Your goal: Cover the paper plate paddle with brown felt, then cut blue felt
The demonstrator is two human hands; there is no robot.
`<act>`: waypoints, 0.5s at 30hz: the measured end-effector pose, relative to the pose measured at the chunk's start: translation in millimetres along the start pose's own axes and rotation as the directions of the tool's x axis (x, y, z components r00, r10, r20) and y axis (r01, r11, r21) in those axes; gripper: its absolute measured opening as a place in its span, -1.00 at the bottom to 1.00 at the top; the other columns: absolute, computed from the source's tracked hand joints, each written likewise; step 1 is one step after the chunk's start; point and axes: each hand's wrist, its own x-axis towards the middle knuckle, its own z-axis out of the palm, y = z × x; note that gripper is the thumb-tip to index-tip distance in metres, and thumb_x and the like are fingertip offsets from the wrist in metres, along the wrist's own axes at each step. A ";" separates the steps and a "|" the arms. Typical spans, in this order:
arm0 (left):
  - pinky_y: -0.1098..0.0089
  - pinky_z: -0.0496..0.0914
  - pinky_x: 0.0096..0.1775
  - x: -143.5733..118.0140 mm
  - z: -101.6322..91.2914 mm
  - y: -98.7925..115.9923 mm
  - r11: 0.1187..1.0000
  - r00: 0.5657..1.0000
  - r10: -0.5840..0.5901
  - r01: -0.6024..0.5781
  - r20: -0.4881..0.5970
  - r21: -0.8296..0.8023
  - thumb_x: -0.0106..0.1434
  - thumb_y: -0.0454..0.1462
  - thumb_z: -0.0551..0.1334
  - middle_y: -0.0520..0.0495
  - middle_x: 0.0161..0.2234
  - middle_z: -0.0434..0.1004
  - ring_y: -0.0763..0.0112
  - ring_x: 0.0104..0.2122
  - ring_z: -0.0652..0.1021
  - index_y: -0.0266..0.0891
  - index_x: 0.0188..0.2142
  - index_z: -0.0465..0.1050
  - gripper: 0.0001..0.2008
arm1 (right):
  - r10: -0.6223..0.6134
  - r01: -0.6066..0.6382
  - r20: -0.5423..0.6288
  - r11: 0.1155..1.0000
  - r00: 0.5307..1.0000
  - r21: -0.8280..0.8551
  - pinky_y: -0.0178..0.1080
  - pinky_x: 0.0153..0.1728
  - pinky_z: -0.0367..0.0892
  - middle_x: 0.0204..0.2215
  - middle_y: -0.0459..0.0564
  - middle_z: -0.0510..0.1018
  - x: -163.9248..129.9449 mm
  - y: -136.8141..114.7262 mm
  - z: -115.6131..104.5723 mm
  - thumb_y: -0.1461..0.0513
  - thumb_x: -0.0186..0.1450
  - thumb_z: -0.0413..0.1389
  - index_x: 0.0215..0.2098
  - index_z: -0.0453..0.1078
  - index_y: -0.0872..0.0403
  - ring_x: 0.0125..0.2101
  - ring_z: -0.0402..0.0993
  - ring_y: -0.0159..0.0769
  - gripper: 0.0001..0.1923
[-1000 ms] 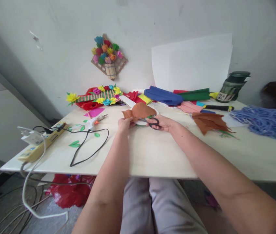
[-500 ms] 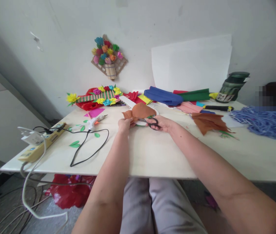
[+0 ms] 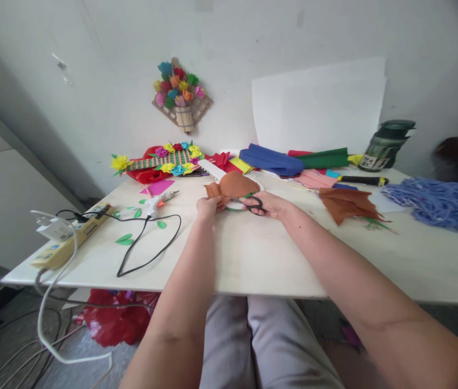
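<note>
Head view: left hand (image 3: 208, 206) pinches the brown paper (image 3: 231, 186) above the desk (image 3: 261, 254) while right hand (image 3: 267, 204), closed through the scissors (image 3: 249, 203), is judged mid-cut; next move calls for turning the paper

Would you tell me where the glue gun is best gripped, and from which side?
Grip the glue gun by its white body, coming from above: it lies flat on the table, nozzle pointing right, cord trailing toward the near edge, so keep clear of the nozzle end.
</note>
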 end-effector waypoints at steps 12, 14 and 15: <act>0.34 0.51 -0.39 -1.6 0.5 0.5 1.000 1.000 -0.006 0.006 0.022 0.021 0.00 -0.50 0.27 -0.13 -0.49 0.47 0.26 -0.43 0.57 -0.38 -0.49 0.38 -0.90 | 0.027 -0.027 -0.007 1.000 1.000 0.007 -0.51 -0.82 -0.04 -0.83 -0.17 0.29 0.2 -2.4 7.6 0.01 0.08 0.26 -0.50 0.38 0.24 -0.82 0.07 -0.62 -0.58; 0.33 0.50 -0.38 -0.7 0.2 0.4 1.000 1.000 0.002 -0.003 0.027 0.027 0.00 -0.50 0.28 -0.14 -0.49 0.47 0.25 -0.43 0.57 -0.37 -0.48 0.40 -0.90 | 0.005 -0.005 -0.012 1.000 1.000 0.011 -0.51 -0.83 -0.07 -0.84 -0.19 0.26 1.9 -2.2 6.5 0.03 0.07 0.28 -0.54 0.38 0.24 -0.82 0.04 -0.64 -0.60; 0.33 0.50 -0.39 0.5 -0.2 0.2 0.999 1.000 0.003 -0.005 0.030 0.040 -0.01 -0.49 0.29 -0.14 -0.50 0.47 0.24 -0.43 0.57 -0.37 -0.47 0.41 -0.90 | 0.006 -0.006 -0.011 1.000 1.000 0.008 -0.51 -0.83 -0.08 -0.84 -0.19 0.26 1.8 -2.4 5.8 0.03 0.07 0.27 -0.54 0.38 0.24 -0.82 0.04 -0.64 -0.60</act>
